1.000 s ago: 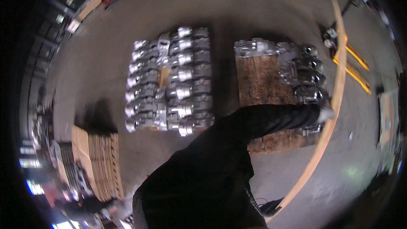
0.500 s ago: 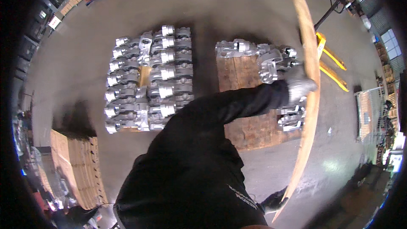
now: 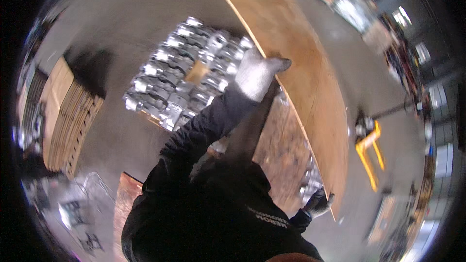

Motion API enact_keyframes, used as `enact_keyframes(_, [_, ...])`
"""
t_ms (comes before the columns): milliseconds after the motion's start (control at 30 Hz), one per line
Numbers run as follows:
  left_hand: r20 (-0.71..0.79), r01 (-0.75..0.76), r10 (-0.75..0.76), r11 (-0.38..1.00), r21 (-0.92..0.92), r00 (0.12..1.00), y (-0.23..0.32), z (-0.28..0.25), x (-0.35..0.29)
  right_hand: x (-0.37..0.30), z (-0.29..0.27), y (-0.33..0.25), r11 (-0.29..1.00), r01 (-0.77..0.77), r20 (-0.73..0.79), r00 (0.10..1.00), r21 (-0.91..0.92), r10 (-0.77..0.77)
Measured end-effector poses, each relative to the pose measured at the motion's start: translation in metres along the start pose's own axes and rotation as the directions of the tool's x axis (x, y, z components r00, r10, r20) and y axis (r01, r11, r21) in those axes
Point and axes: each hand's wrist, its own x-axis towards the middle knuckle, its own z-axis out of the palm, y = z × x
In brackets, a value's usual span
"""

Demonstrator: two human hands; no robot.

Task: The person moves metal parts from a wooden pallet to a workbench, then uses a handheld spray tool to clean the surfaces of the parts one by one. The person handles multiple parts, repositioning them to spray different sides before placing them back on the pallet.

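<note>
A large thin wooden board (image 3: pixel 301 63) stands tilted across the right half of the view, one broad tan face showing. My left hand (image 3: pixel 257 73), in a light grey glove, is closed around its near edge, the thumb lying over the face. Lower down, my right hand (image 3: pixel 319 203), in a dark grey glove, grips the same edge close to the board's near end. Beneath the board lies a wooden pallet top (image 3: pixel 281 157), partly hidden, with some silvery metal castings (image 3: pixel 310 182) beside my right hand.
Rows of silvery castings (image 3: pixel 167 70) cover another pallet to the left. Folded cardboard sheets (image 3: pixel 68 121) are stacked at far left. A yellow pallet jack (image 3: pixel 367 148) stands on the floor at right. A reddish-brown panel (image 3: pixel 127 208) lies at lower left.
The board has swung from nearly edge-on to showing its broad face, its far end moving left. My left hand has moved left with it, and my whole view has turned.
</note>
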Motion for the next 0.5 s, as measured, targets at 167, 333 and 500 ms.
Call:
enact_keyframes(167, [-0.281,0.295,-0.387,0.901,-0.318,0.878,0.001,-0.056,0.029,0.090,0.153,0.080,0.985,-0.174,0.434,0.886,-0.020,0.165])
enact_keyframes(333, [-0.402,0.295,0.028,0.633,0.716,0.915,-0.046,-0.095,0.017,0.230,0.254,0.222,0.925,-0.254,0.485,0.794,-0.283,0.367])
enact_keyframes(500, [-0.796,0.562,-0.083,0.751,0.345,0.600,-0.154,-0.068,-0.026,0.403,0.371,0.382,0.711,-0.554,0.546,0.466,-0.434,0.696])
